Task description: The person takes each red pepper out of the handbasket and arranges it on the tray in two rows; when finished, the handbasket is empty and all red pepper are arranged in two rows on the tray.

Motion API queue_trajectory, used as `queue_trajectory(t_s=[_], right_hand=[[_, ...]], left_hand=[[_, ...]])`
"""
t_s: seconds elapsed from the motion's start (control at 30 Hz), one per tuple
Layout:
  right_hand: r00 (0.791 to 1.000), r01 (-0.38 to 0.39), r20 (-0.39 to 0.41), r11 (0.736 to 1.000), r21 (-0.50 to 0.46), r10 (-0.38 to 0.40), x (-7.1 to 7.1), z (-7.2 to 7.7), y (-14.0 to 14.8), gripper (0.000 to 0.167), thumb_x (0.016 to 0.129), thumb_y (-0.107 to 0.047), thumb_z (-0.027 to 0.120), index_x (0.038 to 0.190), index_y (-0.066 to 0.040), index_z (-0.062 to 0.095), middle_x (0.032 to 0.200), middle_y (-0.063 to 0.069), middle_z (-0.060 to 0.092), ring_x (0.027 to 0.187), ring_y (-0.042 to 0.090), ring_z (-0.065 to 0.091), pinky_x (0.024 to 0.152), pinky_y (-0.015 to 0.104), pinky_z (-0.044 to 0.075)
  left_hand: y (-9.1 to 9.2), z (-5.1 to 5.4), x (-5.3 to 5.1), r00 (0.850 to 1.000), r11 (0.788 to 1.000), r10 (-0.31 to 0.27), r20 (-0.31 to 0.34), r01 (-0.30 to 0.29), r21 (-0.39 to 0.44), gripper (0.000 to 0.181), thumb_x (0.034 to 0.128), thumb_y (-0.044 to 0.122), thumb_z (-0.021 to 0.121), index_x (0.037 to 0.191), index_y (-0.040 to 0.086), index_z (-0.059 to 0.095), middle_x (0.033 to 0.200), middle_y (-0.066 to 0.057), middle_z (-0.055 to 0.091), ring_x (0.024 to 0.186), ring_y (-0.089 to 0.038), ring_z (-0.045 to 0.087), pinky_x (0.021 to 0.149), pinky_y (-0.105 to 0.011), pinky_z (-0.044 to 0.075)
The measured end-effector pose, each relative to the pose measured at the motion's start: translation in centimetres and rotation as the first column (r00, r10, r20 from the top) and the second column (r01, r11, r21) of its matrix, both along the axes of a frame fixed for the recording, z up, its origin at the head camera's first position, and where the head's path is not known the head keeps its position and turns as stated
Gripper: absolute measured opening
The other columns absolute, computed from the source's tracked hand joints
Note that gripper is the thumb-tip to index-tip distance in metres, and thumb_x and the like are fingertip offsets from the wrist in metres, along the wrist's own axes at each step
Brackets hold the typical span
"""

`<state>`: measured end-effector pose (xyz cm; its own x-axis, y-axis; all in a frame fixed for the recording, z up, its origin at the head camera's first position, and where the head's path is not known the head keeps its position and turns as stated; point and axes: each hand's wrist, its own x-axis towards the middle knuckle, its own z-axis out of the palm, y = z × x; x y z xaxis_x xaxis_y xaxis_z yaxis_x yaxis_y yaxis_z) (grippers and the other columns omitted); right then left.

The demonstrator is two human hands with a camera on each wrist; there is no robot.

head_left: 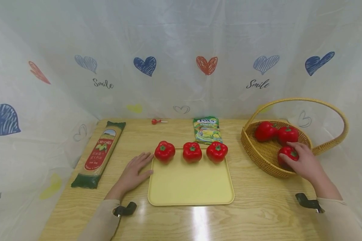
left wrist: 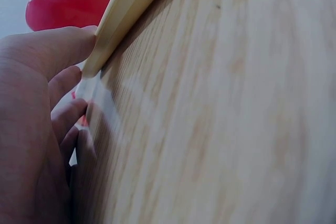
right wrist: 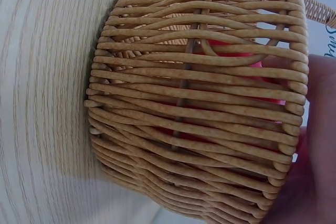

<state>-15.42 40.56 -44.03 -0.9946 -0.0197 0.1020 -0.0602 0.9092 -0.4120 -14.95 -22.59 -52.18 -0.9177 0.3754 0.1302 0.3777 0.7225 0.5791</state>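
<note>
My right hand reaches over the near rim of the wicker basket and grips a red bell pepper inside it. Two more bell peppers, one at the back left and one beside it, lie in the basket. In the right wrist view the basket's woven wall hides most of the fingers. At the yellow tray's left edge rests my left hand, fingers extended, thumb touching the rim. Three bell peppers stand in a row along the tray's far side.
A long pack of pasta lies at the left of the wooden table. Behind the tray are a green candy bag and a red lollipop. The basket's tall handle arches up. A printed curtain encloses the back.
</note>
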Motion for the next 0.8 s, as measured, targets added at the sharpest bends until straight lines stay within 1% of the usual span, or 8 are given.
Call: queue_trajectory(t_s=[0.1,0.23,0.3,0.37,0.43,0.53,0.63,0.8], right_hand=[[1.000,-0.008,0.000,1.000,-0.022,0.008,-0.04,0.12,-0.09,0.069,0.100,-0.038,0.065,0.142,0.011,0.042,0.135,0.043,0.038,0.118,0.063,0.040,0.092,0.081,0.036],[0.999,0.001,-0.033,0.999,-0.052,-0.003,-0.13,-0.04,-0.34,0.065,0.099,-0.037,0.067,0.137,0.011,0.045,0.133,0.041,0.043,0.120,0.060,0.041,0.096,0.077,0.036],[0.999,0.009,-0.049,0.999,-0.044,-0.011,-0.17,-0.16,-0.46,0.063,0.098,-0.038,0.068,0.134,0.010,0.047,0.137,0.041,0.041,0.123,0.060,0.040,0.097,0.078,0.035],[0.998,0.008,-0.057,0.999,-0.033,-0.010,-0.24,-0.22,-0.51,0.063,0.098,-0.039,0.068,0.134,0.009,0.049,0.142,0.042,0.037,0.127,0.063,0.036,0.099,0.080,0.032],[0.999,0.006,-0.046,1.000,-0.019,-0.007,-0.26,-0.21,-0.57,0.065,0.099,-0.041,0.067,0.137,0.009,0.049,0.147,0.042,0.031,0.129,0.065,0.032,0.098,0.082,0.029],[1.000,0.000,-0.023,1.000,-0.002,0.000,-0.23,-0.20,-0.57,0.068,0.099,-0.042,0.065,0.141,0.008,0.046,0.150,0.042,0.028,0.130,0.066,0.030,0.095,0.084,0.029],[1.000,-0.006,-0.011,1.000,0.005,0.006,-0.13,-0.16,-0.67,0.067,0.099,-0.040,0.066,0.143,0.007,0.045,0.148,0.042,0.029,0.128,0.066,0.032,0.093,0.085,0.030],[1.000,-0.009,-0.027,1.000,0.003,0.009,0.06,-0.11,-0.81,0.064,0.098,-0.038,0.067,0.141,0.005,0.047,0.140,0.042,0.035,0.121,0.065,0.038,0.092,0.084,0.033]], left_hand=[[-0.01,0.06,-0.02,1.000,1.000,0.000,-0.004,0.000,0.004,0.065,0.0994,0.040,0.064,0.156,0.016,0.043,0.162,-0.010,0.037,0.152,-0.035,0.025,0.125,-0.055,0.011],[-0.03,0.02,-0.06,1.000,1.000,0.000,-0.008,0.000,0.003,0.065,0.0993,0.039,0.064,0.156,0.016,0.043,0.162,-0.010,0.037,0.152,-0.035,0.025,0.125,-0.055,0.012],[-0.01,0.01,-0.04,1.000,1.000,0.001,-0.005,-0.001,0.000,0.065,0.0995,0.040,0.064,0.157,0.016,0.043,0.162,-0.010,0.037,0.152,-0.035,0.025,0.125,-0.055,0.012],[0.03,0.01,-0.02,1.000,1.000,0.002,-0.003,-0.002,0.000,0.065,0.0996,0.040,0.063,0.157,0.016,0.043,0.162,-0.010,0.037,0.152,-0.035,0.025,0.125,-0.055,0.012],[0.07,0.05,0.03,1.000,1.000,0.002,0.000,-0.002,0.003,0.065,0.0997,0.040,0.063,0.156,0.016,0.043,0.162,-0.010,0.037,0.152,-0.035,0.025,0.125,-0.055,0.012],[0.13,0.13,0.10,1.000,1.000,0.001,0.002,-0.001,0.005,0.065,0.0998,0.040,0.063,0.156,0.015,0.043,0.162,-0.011,0.037,0.152,-0.035,0.025,0.124,-0.055,0.012],[0.17,0.25,0.16,1.000,1.000,0.001,0.002,-0.001,0.005,0.065,0.0998,0.039,0.063,0.156,0.015,0.043,0.162,-0.011,0.037,0.152,-0.035,0.025,0.125,-0.055,0.012],[0.19,0.42,0.21,1.000,1.000,0.001,0.000,-0.001,0.007,0.065,0.0996,0.038,0.064,0.156,0.014,0.043,0.162,-0.011,0.038,0.152,-0.035,0.025,0.125,-0.055,0.011]])
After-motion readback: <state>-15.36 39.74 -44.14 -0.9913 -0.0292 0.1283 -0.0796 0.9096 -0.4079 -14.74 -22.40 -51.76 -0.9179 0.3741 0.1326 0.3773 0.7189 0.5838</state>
